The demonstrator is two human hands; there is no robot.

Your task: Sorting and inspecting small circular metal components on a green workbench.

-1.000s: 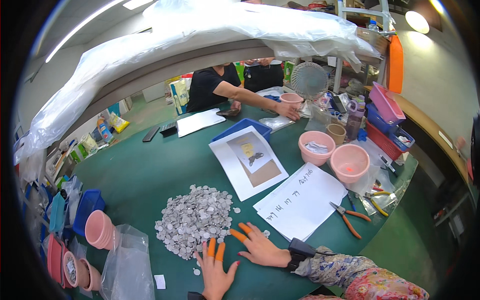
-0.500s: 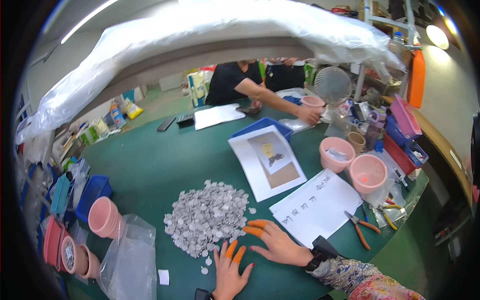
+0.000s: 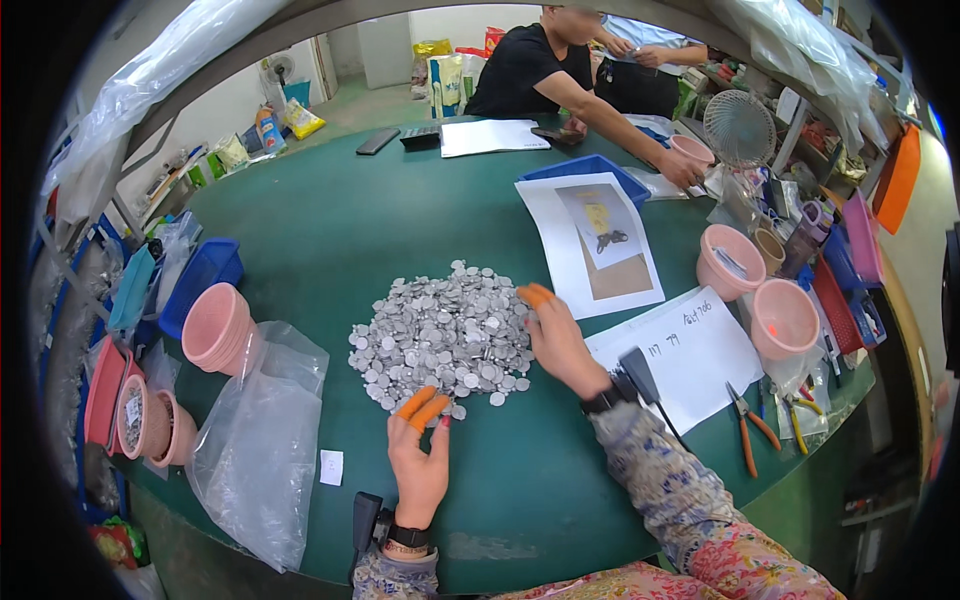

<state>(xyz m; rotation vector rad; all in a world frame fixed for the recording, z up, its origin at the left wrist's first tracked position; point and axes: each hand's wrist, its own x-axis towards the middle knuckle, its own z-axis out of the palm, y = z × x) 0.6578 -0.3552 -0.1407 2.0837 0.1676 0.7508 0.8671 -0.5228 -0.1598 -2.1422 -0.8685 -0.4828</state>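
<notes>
A heap of small, flat, silvery-grey round discs [image 3: 440, 335] lies on the green tabletop [image 3: 330, 240]. At the heap's near edge is my left hand [image 3: 418, 460], its orange-capped fingers stretched toward the discs and the thumb beside them. My right hand [image 3: 562, 345] rests against the right side of the heap, fingers extended and also wearing orange finger caps. Neither hand visibly grips a disc. A few single discs lie loose along the near edge. To the right of my right hand, a handwritten white sheet [image 3: 690, 370] lies partly behind my wrist.
Stacked pink pots [image 3: 218, 328], a clear plastic bag [image 3: 260, 450] and a blue bin [image 3: 205, 285] stand left. Pink pots [image 3: 783, 318] and orange-handled pliers [image 3: 748, 430] are right. A printed picture sheet [image 3: 590, 245] leans on a blue tray [image 3: 635, 185]. A co-worker's arm [image 3: 620, 125] reaches across the far side.
My view has shifted, so the table sits differently in it. My hands, formerly close together at the lower right, are now apart, the left at the near edge and the right along the right side.
</notes>
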